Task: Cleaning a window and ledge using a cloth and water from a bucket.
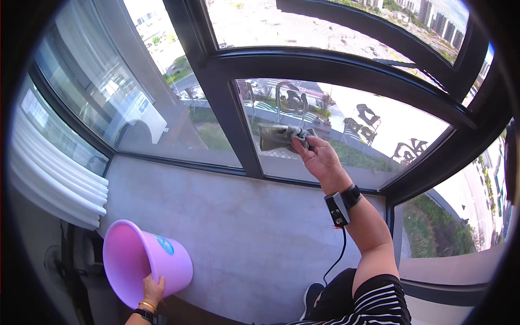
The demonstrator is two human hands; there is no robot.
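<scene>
My right hand (319, 156) is raised before the lower window pane and grips a bunched grey cloth (280, 137), whose loose end spreads out to the left. Whether the cloth touches the glass (357, 156) cannot be told. Down at the lower left, my left hand (153, 289) is closed on the rim of a pink plastic bucket (172, 260). The bucket is tilted, its mouth facing left, and stands on the pale stone-look sill. It bears a blue sticker; no contents show inside.
Dark window frames (221, 77) surround the sill (243, 219). White curtain folds (61, 183) hang at the left. Behind the left glass is a white outdoor air-conditioner unit (142, 118). A black cable (339, 260) runs down from the device on my right wrist. My shoe (312, 298) is at the bottom.
</scene>
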